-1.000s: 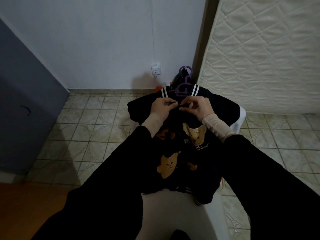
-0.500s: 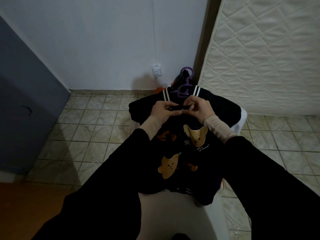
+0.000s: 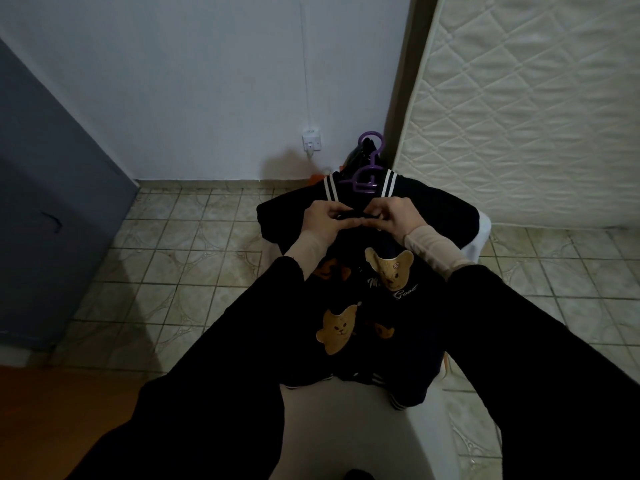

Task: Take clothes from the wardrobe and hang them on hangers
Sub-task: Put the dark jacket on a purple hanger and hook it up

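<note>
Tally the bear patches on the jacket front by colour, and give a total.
Light tan bear patches on the jacket: 2, upper and lower.
Darker orange-brown bear patches: 2, one by the left wrist, one at lower right, both partly hidden.
Total: 4

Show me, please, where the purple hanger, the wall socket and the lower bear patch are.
purple hanger [image 3: 372, 157]: head view, on the stem below its hook.
wall socket [image 3: 312, 141]: head view, on its white faceplate.
lower bear patch [image 3: 337, 328]: head view, on the bear's face.
</note>
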{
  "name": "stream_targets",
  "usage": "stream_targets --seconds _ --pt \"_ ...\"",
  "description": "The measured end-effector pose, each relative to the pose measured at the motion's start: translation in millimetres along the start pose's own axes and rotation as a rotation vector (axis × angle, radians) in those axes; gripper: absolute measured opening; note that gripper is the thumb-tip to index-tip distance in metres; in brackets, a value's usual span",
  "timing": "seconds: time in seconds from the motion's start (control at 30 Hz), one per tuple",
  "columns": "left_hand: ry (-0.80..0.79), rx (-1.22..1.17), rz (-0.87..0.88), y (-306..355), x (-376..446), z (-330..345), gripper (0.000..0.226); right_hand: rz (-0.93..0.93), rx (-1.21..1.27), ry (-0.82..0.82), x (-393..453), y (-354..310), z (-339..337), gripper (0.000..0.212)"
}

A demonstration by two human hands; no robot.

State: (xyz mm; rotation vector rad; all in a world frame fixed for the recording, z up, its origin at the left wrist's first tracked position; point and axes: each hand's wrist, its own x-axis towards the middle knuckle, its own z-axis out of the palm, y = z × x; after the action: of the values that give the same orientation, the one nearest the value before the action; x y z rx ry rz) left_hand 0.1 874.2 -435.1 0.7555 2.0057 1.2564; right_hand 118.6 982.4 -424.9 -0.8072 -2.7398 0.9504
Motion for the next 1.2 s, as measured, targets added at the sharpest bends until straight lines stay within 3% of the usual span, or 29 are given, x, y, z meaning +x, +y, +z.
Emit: stream_targets --seconds 0.53,0.83,0.97,1.1,1.2 --pt "0.0 0.053 0.012 6 -2 -4 0.032 0.004 -0.082 0.024 -4 1 8 0.034" --pt "0.001 0.124 0.075 7 -2 -5 0.024 -0.015 0.006 0.029 1 2 -1 0.025" --pt "0.074 0.09 0.156 20 12 -10 0.018 -0.001 0.08 0.118 12 0 -11 0.013" --pt "0.24 0.263 0.228 31 35 -16 0.014 0.059 0.022 0.317 31 4 -23 0.018" --pt "0.265 0.605 0.204 32 50 -18 0.023 0.223 -0.126 0.283 42 9 -26 0.038"
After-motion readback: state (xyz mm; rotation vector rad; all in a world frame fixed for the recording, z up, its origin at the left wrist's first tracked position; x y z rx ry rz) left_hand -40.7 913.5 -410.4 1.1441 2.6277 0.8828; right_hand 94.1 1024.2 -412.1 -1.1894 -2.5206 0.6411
